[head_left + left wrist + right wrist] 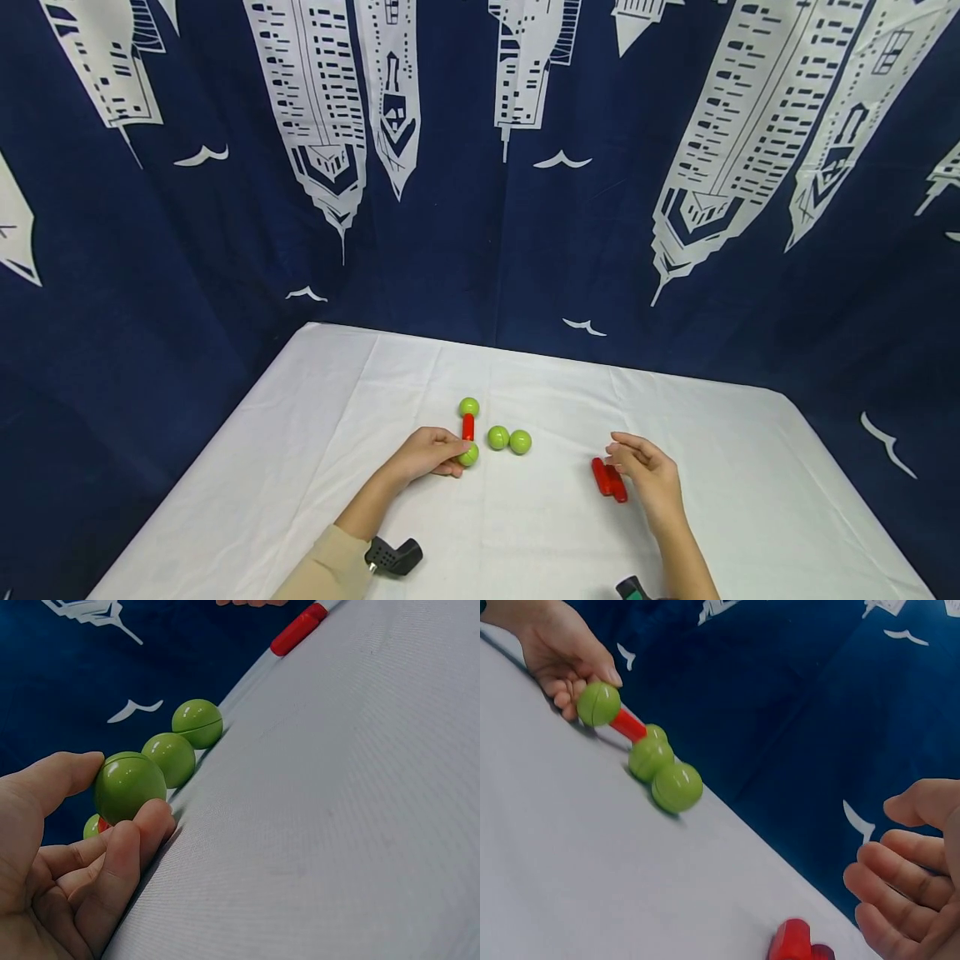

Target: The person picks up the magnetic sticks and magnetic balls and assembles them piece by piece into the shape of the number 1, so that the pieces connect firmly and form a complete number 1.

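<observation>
Between thumb and fingers, my left hand (429, 454) pinches a green ball (130, 786) at the near end of a red rod (468, 427). A second green ball (469, 407) sits against the rod's far end. Just right of this row, two loose green balls, one left (498, 437) and one right (521, 442), lie side by side on the cloth. My right hand (648, 473) hovers with loosely bent fingers, holding nothing, beside two red rods, one left (602, 477) and one right (617, 484). In the right wrist view those red rods (790, 941) show below the fingers.
A white cloth (525, 533) covers the table, with light creases. Behind it hangs a dark blue curtain (465, 267) printed with white buildings and birds. A black device (394, 557) is at the left wrist, and another dark device (632, 588) is by the right wrist.
</observation>
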{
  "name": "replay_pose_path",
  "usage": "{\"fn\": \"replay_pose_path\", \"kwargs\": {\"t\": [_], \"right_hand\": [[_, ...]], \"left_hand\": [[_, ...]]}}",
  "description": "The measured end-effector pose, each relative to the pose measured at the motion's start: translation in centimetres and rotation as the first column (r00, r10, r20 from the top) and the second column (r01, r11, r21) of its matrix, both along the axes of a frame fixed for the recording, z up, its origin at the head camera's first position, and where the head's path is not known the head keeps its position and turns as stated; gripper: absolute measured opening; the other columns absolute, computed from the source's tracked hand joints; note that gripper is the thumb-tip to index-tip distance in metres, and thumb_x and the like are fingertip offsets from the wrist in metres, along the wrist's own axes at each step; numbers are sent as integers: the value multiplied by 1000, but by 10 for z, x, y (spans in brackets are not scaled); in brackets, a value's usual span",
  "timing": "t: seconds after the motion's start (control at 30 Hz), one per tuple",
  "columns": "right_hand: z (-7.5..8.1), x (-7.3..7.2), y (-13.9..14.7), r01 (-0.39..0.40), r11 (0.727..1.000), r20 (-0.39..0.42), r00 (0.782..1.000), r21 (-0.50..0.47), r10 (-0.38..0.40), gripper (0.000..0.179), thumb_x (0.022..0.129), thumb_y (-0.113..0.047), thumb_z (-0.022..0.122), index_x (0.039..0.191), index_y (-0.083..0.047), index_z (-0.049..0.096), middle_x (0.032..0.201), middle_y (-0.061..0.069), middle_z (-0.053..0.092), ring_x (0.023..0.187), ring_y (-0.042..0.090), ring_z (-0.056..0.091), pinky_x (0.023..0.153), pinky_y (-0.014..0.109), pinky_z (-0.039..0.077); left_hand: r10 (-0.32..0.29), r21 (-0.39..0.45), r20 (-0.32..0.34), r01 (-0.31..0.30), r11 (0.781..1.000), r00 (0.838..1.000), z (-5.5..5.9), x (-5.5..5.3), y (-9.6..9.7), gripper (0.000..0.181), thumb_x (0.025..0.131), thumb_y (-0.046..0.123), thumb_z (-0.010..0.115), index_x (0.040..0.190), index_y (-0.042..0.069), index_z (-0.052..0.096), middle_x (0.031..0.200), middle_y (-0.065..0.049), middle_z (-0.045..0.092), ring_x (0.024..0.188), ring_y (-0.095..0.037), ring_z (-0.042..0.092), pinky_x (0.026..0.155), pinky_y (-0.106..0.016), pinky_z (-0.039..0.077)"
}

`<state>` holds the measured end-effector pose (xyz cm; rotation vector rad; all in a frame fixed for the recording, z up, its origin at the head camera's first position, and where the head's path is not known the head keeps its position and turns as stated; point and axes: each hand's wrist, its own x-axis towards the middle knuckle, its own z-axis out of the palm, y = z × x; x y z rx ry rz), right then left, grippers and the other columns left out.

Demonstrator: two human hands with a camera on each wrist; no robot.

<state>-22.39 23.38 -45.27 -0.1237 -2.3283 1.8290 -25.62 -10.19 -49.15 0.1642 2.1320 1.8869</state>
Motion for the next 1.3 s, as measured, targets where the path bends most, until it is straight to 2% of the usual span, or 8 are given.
{"fn": "replay_pose_path", "kwargs": {"t": [0.1, 0.2, 0.3, 0.4, 0.5, 0.67, 0.83, 1.3], "right_hand": [[-2, 0, 3, 38, 996, 17, 999, 85, -40, 32, 98, -15, 59, 122, 6, 61, 101, 11, 70, 81, 6, 65, 75, 17, 52], [-5, 1, 6, 66, 973, 30, 997, 219, -74, 31, 97, -19, 61, 120, 2, 63, 104, 12, 69, 82, 6, 61, 72, 16, 51], [-8, 1, 8, 82, 942, 33, 995, 324, -97, 30, 95, -19, 63, 118, 1, 65, 104, 13, 68, 86, 13, 60, 70, 16, 49], [-10, 1, 11, 78, 920, 51, 993, 383, -105, 31, 94, -19, 64, 117, 2, 65, 103, 14, 67, 92, 22, 59, 70, 19, 48], [-14, 0, 15, 56, 907, 83, 992, 417, -99, 33, 93, -20, 66, 116, 2, 65, 102, 13, 67, 93, 25, 60, 68, 20, 48], [-22, -2, 18, 14, 904, 119, 990, 428, -72, 38, 88, -24, 72, 113, 4, 65, 94, 8, 68, 80, 18, 60, 60, 21, 48], [-26, -2, 16, 24, 894, 99, 992, 447, -77, 32, 86, -20, 73, 107, 4, 67, 86, 4, 66, 73, 15, 57, 56, 21, 47], [-28, -1, 11, 50, 852, 37, 996, 521, -81, 24, 87, -16, 70, 100, 4, 69, 78, 2, 63, 68, 15, 54, 55, 22, 43]], "left_hand": [[-2, 1, 3, 2, 1000, 1000, -1, 0, 0, 30, 92, 24, 68, 96, -6, 65, 71, -3, 67, 61, -10, 65, 60, -21, 55], [-4, 0, 2, 4, 1000, 1000, -1, 0, 0, 30, 92, 24, 68, 96, -6, 65, 71, -3, 67, 61, -10, 65, 60, -21, 55], [-3, 0, 5, 3, 1000, 1000, -1, -1, 1, 30, 92, 23, 68, 96, -6, 65, 72, -4, 67, 62, -10, 65, 61, -21, 55], [2, -2, 7, -2, 1000, 1000, 0, -1, 1, 30, 92, 24, 68, 96, -6, 65, 71, -3, 67, 61, -10, 65, 60, -21, 55], [9, -6, 8, -9, 1000, 1000, 0, -1, 1, 30, 92, 24, 68, 96, -6, 65, 71, -3, 67, 61, -10, 65, 60, -21, 55], [6, -9, -4, -6, 1000, 1000, -1, 1, 0, 29, 93, 23, 68, 97, -5, 65, 72, -4, 67, 61, -10, 65, 60, -21, 55], [6, -11, -12, -6, 1000, 1000, -1, 2, 1, 29, 93, 24, 68, 97, -5, 65, 73, -4, 67, 62, -11, 65, 61, -22, 55], [7, -24, 10, -6, 1000, 1000, 2, 3, 1, 31, 91, 26, 70, 97, -4, 65, 74, -4, 68, 62, -10, 65, 61, -21, 55]]}}
